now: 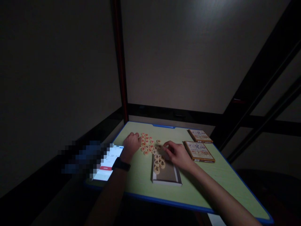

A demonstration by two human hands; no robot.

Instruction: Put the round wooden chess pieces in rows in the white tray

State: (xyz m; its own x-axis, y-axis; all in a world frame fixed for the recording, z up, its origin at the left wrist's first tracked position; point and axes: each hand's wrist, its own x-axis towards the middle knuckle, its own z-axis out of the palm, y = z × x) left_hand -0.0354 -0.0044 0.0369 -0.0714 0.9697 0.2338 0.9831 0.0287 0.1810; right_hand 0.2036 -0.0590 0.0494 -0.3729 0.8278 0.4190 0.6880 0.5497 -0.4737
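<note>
Round wooden Chinese chess pieces with red characters [146, 143] lie in a loose group in the middle of the table. At their left edge is my left hand [132, 142], fingers curled; what they hold, if anything, is hidden. My right hand [177, 153] pinches at a blurred, dim Chinese chess piece [159, 146] just above an open shallow box [167, 176]. Inside the box, along its left side, sit several pieces with black characters [156, 162]. Another piece [158, 141] lies a little beyond my right fingertips.
Two flat printed game boxes [199, 151] [199, 136] lie at the right of the green, blue-edged table [145, 185]. On the left a lit phone [107, 166] shows a timer, close to my watch-wearing wrist. Walls stand behind the table.
</note>
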